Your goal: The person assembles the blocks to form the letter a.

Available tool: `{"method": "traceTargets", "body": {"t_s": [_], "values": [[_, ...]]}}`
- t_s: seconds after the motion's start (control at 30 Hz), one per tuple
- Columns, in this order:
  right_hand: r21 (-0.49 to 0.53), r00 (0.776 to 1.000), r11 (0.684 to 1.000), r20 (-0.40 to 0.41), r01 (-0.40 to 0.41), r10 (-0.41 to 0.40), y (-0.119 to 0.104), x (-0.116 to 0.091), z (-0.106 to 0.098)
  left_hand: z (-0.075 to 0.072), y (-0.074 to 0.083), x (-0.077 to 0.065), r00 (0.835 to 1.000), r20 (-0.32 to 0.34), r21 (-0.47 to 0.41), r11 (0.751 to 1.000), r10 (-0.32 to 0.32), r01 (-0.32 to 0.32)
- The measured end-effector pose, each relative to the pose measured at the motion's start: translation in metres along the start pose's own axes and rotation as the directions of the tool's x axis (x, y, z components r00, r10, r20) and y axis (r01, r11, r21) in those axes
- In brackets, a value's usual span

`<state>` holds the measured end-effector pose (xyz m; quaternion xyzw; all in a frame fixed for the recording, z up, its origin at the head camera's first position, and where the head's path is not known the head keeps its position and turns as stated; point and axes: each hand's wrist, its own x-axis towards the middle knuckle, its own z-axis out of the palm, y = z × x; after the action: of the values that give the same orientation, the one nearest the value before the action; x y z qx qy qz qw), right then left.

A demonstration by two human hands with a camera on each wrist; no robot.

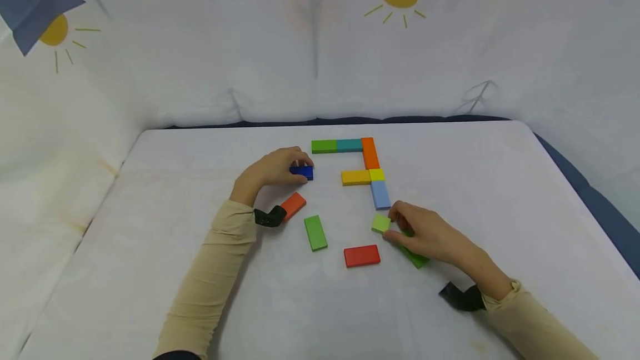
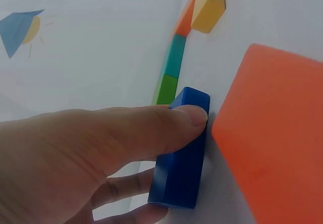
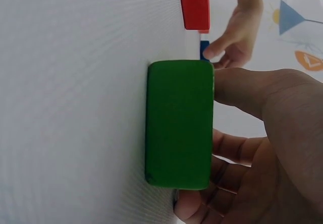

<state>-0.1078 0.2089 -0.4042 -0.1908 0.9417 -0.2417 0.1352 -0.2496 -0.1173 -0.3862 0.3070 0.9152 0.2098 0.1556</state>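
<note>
My left hand (image 1: 280, 168) pinches a dark blue block (image 1: 303, 172) between thumb and fingers, left of the joined row of blocks. Close up in the left wrist view, the thumb lies along the dark blue block (image 2: 186, 158). At the lower end of the row, my right hand (image 1: 425, 232) holds a small light green block (image 1: 381, 223) at its right side, thumb on the near corner and a fingertip on the far one. Under that hand lies a longer green block (image 1: 416, 259), which fills the middle of the right wrist view and hides the fingertips there.
The joined row has a green block (image 1: 324, 146), a teal one (image 1: 349, 145), an orange one (image 1: 370, 153), a small yellow one (image 1: 376, 175), an amber one (image 1: 356, 177) and a light blue one (image 1: 380, 195). Loose blocks are orange-red (image 1: 293, 206), green (image 1: 316, 233) and red (image 1: 362, 256).
</note>
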Motion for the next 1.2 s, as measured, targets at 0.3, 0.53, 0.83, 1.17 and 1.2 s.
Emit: {"method": "traceTargets", "body": {"t_s": [0.3,0.53,0.83,1.17,1.2], "values": [[0.004,1.0,1.0,-0.008,0.004,-0.004,0.001,0.002,0.002,0.006,0.008,0.003,1.0,0.022,0.004,1.0,0.003,-0.003],[0.007,1.0,1.0,0.006,-0.01,0.01,0.002,0.004,0.002,0.011,0.015,0.008,1.0,0.021,0.023,1.0,0.018,-0.018],[0.013,1.0,1.0,0.022,-0.011,0.011,0.003,0.007,-0.004,0.012,0.021,0.012,1.0,0.02,0.054,0.998,0.015,-0.016],[0.026,1.0,1.0,0.026,0.002,-0.003,0.005,0.005,-0.003,0.019,0.023,0.015,0.999,0.014,0.051,0.998,0.043,-0.044],[0.025,1.0,1.0,0.024,0.003,-0.004,0.005,0.004,-0.002,0.02,0.023,0.016,0.999,0.013,0.05,0.998,0.042,-0.043]]}}
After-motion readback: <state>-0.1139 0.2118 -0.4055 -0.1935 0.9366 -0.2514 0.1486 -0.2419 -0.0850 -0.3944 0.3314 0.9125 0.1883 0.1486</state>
